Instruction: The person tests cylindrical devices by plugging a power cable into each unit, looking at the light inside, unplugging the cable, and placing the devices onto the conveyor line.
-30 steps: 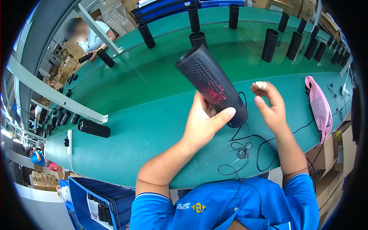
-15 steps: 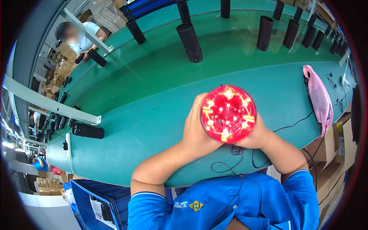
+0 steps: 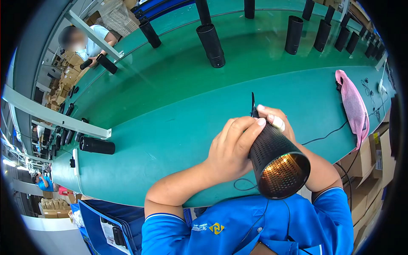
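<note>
A black perforated cylinder (image 3: 272, 148) is tilted, its open end toward me and down, with a warm orange glow on the inner wall. My left hand (image 3: 231, 146) is closed round its left side, thumb near the far end. At that far end my right hand (image 3: 284, 123) grips too, a white wrap on one finger; part of this hand is hidden behind the cylinder. A thin black cable (image 3: 253, 101) or strap sticks up beyond the fingers. I cannot tell what it joins.
Several similar black cylinders (image 3: 210, 46) stand along the green conveyor belt (image 3: 170, 85). One lying cylinder (image 3: 97, 145) is on the left of the table. A pink mesh bag (image 3: 355, 106) and loose cords (image 3: 327, 137) lie right. Blue bins (image 3: 91, 216) stand below left; a co-worker (image 3: 91, 42) handles a cylinder.
The cylinder has been tipped over: its red-lit end, which faced me, is out of sight, and the open perforated end now points toward me. Both hands have shifted toward its far end.
</note>
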`<act>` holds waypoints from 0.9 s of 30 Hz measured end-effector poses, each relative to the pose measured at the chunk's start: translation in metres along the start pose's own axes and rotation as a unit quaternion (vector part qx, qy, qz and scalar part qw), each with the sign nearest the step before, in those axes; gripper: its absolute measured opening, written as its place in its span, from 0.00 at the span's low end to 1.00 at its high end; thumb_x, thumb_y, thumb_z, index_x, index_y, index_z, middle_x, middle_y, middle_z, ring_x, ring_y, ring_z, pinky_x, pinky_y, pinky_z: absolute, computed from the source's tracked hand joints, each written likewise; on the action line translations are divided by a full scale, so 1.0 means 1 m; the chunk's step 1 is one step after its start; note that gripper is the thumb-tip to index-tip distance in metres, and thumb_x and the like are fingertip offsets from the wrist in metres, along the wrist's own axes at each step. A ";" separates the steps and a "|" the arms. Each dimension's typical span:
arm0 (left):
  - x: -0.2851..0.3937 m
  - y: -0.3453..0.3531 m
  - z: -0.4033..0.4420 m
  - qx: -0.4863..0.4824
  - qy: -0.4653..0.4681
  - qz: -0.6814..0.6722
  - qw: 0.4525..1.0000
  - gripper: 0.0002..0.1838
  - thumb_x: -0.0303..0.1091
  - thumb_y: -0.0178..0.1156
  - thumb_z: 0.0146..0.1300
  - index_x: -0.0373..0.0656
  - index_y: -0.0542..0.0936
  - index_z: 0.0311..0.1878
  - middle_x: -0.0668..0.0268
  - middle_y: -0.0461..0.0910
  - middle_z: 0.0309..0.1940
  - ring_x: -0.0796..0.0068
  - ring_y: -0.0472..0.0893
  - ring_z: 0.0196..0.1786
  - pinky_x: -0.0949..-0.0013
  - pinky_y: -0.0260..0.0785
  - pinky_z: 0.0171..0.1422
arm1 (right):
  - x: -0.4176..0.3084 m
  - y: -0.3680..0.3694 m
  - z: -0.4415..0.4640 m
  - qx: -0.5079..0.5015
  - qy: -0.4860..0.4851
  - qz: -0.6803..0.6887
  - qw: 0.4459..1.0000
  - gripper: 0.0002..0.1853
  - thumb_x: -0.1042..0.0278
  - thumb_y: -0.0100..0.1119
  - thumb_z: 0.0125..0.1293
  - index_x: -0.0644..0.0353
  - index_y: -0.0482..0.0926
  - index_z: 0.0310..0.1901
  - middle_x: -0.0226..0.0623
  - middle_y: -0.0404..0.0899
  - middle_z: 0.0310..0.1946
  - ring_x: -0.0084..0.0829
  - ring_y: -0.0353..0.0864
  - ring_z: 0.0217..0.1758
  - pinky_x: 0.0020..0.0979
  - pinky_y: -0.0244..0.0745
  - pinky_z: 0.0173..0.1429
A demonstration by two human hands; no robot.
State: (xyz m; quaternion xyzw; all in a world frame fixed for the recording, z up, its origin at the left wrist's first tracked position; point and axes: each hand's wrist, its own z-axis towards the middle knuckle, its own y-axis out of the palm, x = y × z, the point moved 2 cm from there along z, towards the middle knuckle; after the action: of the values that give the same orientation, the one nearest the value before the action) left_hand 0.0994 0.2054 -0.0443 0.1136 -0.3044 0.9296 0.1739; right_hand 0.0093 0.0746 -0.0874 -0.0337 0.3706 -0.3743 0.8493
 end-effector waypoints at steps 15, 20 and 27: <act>0.000 -0.003 0.006 -0.038 -0.011 -0.031 0.999 0.31 0.26 0.64 0.42 0.37 0.69 0.54 0.55 0.74 0.50 0.60 0.76 0.43 0.66 0.71 0.45 | 0.009 0.001 0.002 -0.022 -0.094 -0.080 0.992 0.32 0.74 0.64 0.48 0.63 0.65 0.58 0.45 0.74 0.52 0.40 0.74 0.45 0.37 0.70 0.51; -0.001 -0.003 0.005 -0.033 0.002 -0.025 0.999 0.30 0.26 0.64 0.42 0.37 0.69 0.54 0.56 0.75 0.49 0.60 0.76 0.43 0.66 0.71 0.45 | 0.005 -0.001 0.008 -0.030 -0.131 -0.085 0.987 0.32 0.74 0.65 0.48 0.63 0.65 0.58 0.45 0.74 0.53 0.40 0.74 0.45 0.37 0.70 0.51; -0.001 -0.003 0.005 -0.048 -0.006 -0.016 0.999 0.30 0.26 0.64 0.43 0.37 0.69 0.54 0.56 0.75 0.49 0.60 0.77 0.43 0.65 0.71 0.45 | 0.006 -0.001 0.007 -0.034 -0.126 -0.087 0.988 0.33 0.73 0.65 0.48 0.62 0.65 0.59 0.44 0.74 0.53 0.40 0.74 0.46 0.37 0.70 0.51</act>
State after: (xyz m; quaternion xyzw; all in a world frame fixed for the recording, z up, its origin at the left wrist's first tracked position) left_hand 0.1021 0.2049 -0.0394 0.1154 -0.3477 0.9105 0.1919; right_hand 0.0154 0.0681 -0.0858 -0.1414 0.2684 -0.4267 0.8520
